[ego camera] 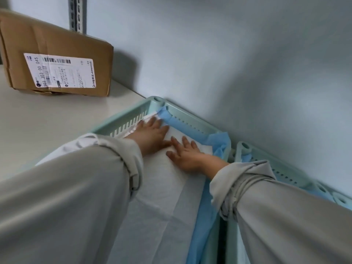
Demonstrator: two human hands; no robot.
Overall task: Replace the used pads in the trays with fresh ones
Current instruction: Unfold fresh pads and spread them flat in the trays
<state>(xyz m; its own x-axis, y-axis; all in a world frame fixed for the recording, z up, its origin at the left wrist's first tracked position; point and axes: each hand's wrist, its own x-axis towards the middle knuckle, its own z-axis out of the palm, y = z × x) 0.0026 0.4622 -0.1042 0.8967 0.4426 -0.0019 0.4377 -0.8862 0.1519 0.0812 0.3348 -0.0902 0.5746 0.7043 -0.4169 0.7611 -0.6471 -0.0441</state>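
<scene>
Both hands, left hand [150, 135] and right hand [183, 154], press flat with fingers spread on the white pad [162, 187] near the tray [133, 113] far corner; its blue edge [202, 216] climbs the wall-side rim.

Head view, close, steeply down over tray [122, 128] toward wall [247, 73]

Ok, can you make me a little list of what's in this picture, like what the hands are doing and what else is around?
left hand: flat, fingers spread, pressing on the white pad near the tray's far corner
right hand: flat on the same pad, just beside the left hand
pad: white on top, blue edges folded up the tray's sides
tray: pale green, slotted walls, against the wall
second tray: to the right, also pale green
box: brown cardboard with a white label, on the surface behind
</scene>
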